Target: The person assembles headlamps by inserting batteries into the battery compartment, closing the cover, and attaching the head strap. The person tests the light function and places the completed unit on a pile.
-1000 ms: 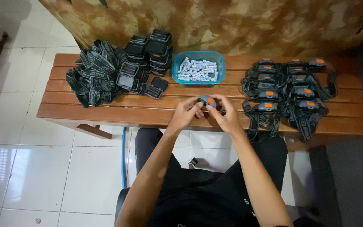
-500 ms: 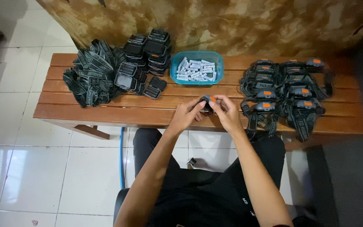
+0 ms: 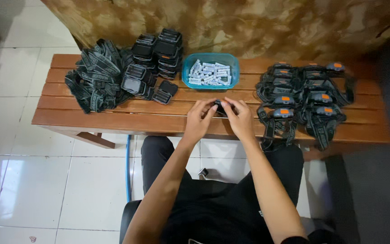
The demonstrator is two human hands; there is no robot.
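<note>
- Both my hands pinch one small black part (image 3: 220, 107) between their fingertips, just above the middle of the frame, over the front planks of the wooden bench (image 3: 113, 118).
- My left hand (image 3: 199, 118) closes thumb and fingers on the part's left end; the palm faces down over the wood.
- My right hand (image 3: 239, 118) closes on its right end, fingers curled over the top, so most of the part is hidden and I cannot tell its exact shape.
- My two forearms run up from the bottom of the frame and meet at the part, with my dark-clothed lap below the bench edge.
- Just behind my hands, in the upper middle, sits a blue plastic tub (image 3: 186, 72) full of small pale batteries (image 3: 209, 74).
- Left of the tub stand stacks of black plastic cases (image 3: 158, 47), and a few loose ones lie flat on the planks near them.
- At the upper left lies a heap of dark elastic straps (image 3: 95, 79), touching the cases.
- On the right side of the bench lies a pile of headlamps (image 3: 304, 97) with orange buttons and straps attached; some straps hang over the front edge.
- That pile is near my right hand but not touching it.
- White floor tiles (image 3: 28, 180) fill the lower left, and a mottled brown wall (image 3: 249, 22) runs along the top.
</note>
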